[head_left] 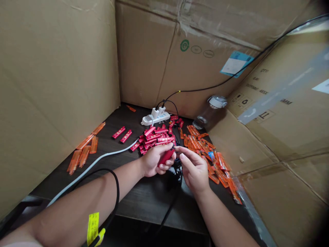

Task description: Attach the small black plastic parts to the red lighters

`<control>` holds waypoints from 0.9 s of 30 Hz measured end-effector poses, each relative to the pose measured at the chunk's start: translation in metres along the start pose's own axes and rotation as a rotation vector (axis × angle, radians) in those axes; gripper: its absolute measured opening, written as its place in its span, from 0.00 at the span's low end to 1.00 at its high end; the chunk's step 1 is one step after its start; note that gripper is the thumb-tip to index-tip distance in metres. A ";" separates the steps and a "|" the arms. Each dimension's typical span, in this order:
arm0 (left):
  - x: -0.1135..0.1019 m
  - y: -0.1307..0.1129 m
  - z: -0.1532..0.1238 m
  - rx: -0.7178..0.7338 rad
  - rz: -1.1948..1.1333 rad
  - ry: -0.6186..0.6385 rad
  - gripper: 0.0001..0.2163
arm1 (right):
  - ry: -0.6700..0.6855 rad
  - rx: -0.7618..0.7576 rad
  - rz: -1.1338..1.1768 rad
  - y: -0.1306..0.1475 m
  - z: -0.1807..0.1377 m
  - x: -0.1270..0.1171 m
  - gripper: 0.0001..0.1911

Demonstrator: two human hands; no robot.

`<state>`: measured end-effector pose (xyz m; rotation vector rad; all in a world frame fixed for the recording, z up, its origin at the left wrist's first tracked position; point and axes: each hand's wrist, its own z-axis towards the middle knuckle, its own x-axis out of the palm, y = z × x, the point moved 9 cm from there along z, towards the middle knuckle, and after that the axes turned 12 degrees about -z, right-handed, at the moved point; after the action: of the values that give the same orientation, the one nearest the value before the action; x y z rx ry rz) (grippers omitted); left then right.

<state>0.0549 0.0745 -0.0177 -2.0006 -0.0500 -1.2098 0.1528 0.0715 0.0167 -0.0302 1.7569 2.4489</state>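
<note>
Between the fingers and thumb of my left hand is a small red case, shaped like a lighter, tilted with its dark end up and to the right. My right hand is closed, its index fingertip at that dark end and the thumb close by; whatever it pinches is too small to make out. Just beyond my hands lies a heap of similar red cases with pale print. Small black parts sit on the dark table, partly hidden by my hands.
Translucent orange flat pieces are strewn at the right, with more orange pieces at the left. A white power strip with plugs and cables stands behind. A clear bottle leans at back right. Cardboard walls enclose the table.
</note>
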 end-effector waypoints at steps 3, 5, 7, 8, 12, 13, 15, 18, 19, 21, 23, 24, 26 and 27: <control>-0.021 -0.053 -0.014 0.431 0.387 -0.282 0.20 | -0.098 0.097 0.067 -0.009 0.005 -0.010 0.09; -0.025 -0.096 -0.041 0.748 0.808 -0.541 0.17 | -0.145 0.151 0.064 -0.016 0.007 -0.016 0.10; -0.030 -0.123 -0.062 0.837 1.179 -0.798 0.14 | -0.159 0.188 0.017 -0.021 0.009 -0.019 0.12; -0.038 -0.132 -0.067 0.776 1.321 -0.914 0.14 | -0.158 0.192 -0.010 -0.023 0.010 -0.020 0.13; -0.085 -0.148 -0.073 0.288 1.620 -1.185 0.14 | -0.131 0.206 -0.144 -0.025 0.014 -0.020 0.18; -0.094 -0.148 -0.073 0.227 1.629 -1.195 0.13 | -0.116 0.203 -0.179 -0.025 0.015 -0.019 0.19; -0.106 -0.147 -0.073 0.159 1.636 -1.220 0.14 | -0.083 0.183 -0.242 -0.023 0.017 -0.017 0.19; -0.112 -0.145 -0.074 0.127 1.653 -1.242 0.14 | -0.043 0.129 -0.324 -0.019 0.018 -0.015 0.19; -0.112 -0.145 -0.074 0.122 1.661 -1.247 0.15 | -0.034 0.111 -0.350 -0.018 0.019 -0.014 0.18; -0.112 -0.145 -0.074 0.116 1.677 -1.256 0.15 | -0.024 0.077 -0.401 -0.015 0.019 -0.013 0.17; -0.111 -0.145 -0.075 0.115 1.692 -1.262 0.15 | -0.013 0.057 -0.448 -0.012 0.019 -0.012 0.16; -0.110 -0.145 -0.075 0.118 1.699 -1.263 0.15 | -0.009 0.049 -0.469 -0.010 0.019 -0.012 0.16; -0.108 -0.146 -0.075 0.130 1.713 -1.263 0.15 | -0.003 0.031 -0.503 -0.006 0.018 -0.011 0.16; -0.107 -0.147 -0.075 0.141 1.720 -1.263 0.15 | -0.004 0.022 -0.515 -0.004 0.018 -0.011 0.16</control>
<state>-0.1175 0.1655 0.0061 -1.4535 0.7455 1.0747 0.1649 0.0889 0.0202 -0.4195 1.5335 2.0530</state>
